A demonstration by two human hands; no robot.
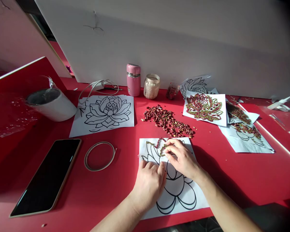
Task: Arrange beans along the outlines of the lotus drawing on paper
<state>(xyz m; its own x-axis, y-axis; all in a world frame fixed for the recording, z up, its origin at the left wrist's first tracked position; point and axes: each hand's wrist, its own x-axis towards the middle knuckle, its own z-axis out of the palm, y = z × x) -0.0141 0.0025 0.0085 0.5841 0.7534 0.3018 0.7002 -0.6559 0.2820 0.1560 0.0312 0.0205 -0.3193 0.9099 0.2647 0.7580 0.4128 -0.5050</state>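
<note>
Lotus sheet (178, 196) lay at the red table's (232, 174) near edge. Left hand (148, 183) rested flat on it, grasping nothing. Right hand (181, 158) pinched at the bean row (159, 143); whether it held a bean could not be told. Judged: outline being beaded; the next bean demands fine alignment.

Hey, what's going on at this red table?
A person is laying beans along a printed lotus sheet. The left hand holds the paper flat; the right hand works at the flower's top edge, where only a few petal lines are covered. A bean pile lies just beyond, a bean-filled lotus sheet farther right.
</note>
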